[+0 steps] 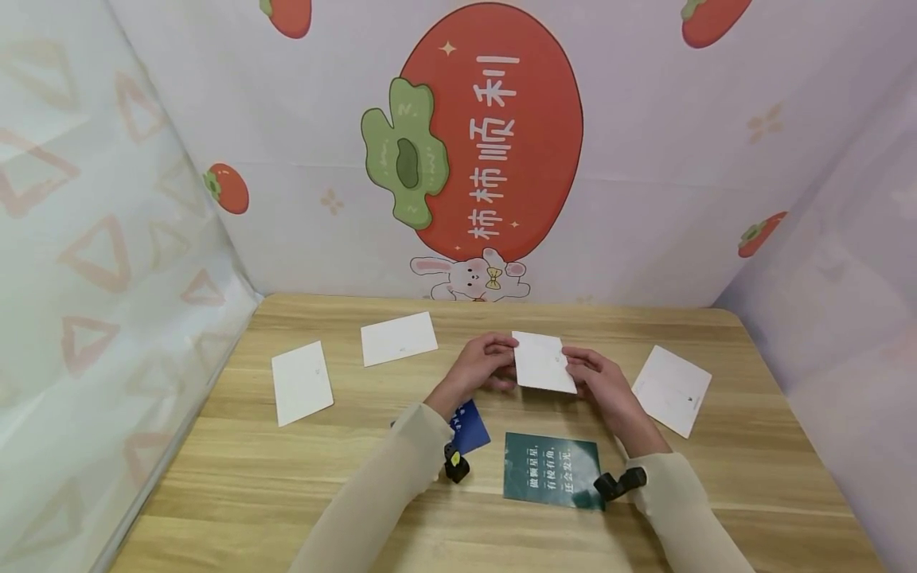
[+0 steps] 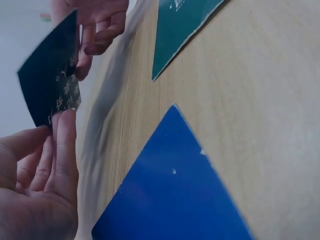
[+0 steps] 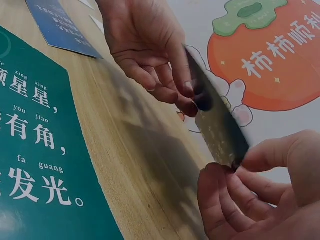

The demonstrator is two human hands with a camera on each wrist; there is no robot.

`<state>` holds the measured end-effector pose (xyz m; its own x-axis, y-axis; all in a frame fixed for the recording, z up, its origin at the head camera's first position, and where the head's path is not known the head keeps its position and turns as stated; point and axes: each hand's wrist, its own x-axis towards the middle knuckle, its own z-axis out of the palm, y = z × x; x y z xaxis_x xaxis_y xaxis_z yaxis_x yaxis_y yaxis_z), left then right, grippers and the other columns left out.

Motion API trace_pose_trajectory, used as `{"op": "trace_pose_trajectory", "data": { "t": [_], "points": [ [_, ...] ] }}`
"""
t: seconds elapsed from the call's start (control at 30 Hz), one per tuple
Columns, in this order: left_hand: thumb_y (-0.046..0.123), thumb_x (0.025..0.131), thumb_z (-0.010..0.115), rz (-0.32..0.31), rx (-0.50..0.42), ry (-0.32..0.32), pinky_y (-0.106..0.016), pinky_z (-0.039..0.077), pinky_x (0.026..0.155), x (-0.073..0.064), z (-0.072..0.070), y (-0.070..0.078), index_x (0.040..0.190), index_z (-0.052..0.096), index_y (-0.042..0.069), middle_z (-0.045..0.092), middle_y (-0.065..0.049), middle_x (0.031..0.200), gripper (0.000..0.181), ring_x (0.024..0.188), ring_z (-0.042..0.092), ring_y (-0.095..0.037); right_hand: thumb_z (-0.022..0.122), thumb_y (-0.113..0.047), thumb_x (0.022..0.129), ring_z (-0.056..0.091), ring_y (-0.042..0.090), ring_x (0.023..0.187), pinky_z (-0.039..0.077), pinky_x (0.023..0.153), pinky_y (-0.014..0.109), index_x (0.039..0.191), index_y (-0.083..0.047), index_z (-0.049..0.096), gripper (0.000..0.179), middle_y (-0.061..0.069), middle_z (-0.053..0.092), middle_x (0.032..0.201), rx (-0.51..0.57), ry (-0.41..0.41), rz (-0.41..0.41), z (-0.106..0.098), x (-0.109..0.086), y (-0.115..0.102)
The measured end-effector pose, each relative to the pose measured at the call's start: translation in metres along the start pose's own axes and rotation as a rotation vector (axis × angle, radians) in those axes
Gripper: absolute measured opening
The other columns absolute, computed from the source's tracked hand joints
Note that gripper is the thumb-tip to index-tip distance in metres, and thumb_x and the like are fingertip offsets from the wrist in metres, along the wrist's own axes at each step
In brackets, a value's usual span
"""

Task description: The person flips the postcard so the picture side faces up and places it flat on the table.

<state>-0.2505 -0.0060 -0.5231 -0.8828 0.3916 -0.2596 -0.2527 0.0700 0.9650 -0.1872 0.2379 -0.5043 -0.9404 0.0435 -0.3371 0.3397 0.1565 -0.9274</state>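
Observation:
Both hands hold one card (image 1: pixel 544 362) above the table, its white side up in the head view. My left hand (image 1: pixel 484 362) pinches its left edge between thumb and fingers. The right edge is pinched by my right hand (image 1: pixel 598 382). From the left wrist view, the dark green underside of the held card (image 2: pixel 52 70) shows pale writing. A green card (image 1: pixel 552 469) with white Chinese text lies on the table below the hands. Partly hidden by the left forearm is a blue card (image 1: pixel 469 428).
Two white cards lie at the left, one upright (image 1: pixel 302 383) and one sideways (image 1: pixel 399 339). Another white card (image 1: pixel 672 391) rests near the right forearm. Behind the wooden table (image 1: pixel 215 477) hangs a white curtain (image 1: pixel 645 159) printed with a large persimmon and a rabbit.

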Motion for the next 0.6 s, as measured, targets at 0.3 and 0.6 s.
{"op": "trace_pose_trajectory", "data": {
  "t": [0.3, 0.6],
  "points": [
    [0.016, 0.11, 0.066, 0.028, -0.007, 0.001, -0.037, 0.07, 0.074, -0.0032, -0.0002, 0.004, 0.13, 0.072, 0.01, 0.076, -0.011, 0.116, 0.021, 0.093, 0.079, -0.02, 0.046, -0.023, 0.119, 0.07, 0.005, 0.099, 0.063, 0.092, 0.022, 0.152, 0.0, 0.057, 0.042, 0.009, 0.062, 0.144, 0.091, 0.018, -0.051, -0.0015, -0.0012, -0.0005],
    [0.02, 0.11, 0.068, 0.076, 0.022, 0.012, -0.037, 0.07, 0.075, -0.0065, -0.0006, 0.0063, 0.13, 0.073, 0.009, 0.074, -0.02, 0.126, 0.024, 0.095, 0.079, -0.023, 0.056, -0.015, 0.115, 0.075, 0.01, 0.1, 0.063, 0.085, 0.022, 0.148, 0.004, 0.058, 0.038, -0.001, 0.076, 0.124, 0.071, 0.013, -0.145, -0.0016, -0.0027, 0.0001]
  ]
}}
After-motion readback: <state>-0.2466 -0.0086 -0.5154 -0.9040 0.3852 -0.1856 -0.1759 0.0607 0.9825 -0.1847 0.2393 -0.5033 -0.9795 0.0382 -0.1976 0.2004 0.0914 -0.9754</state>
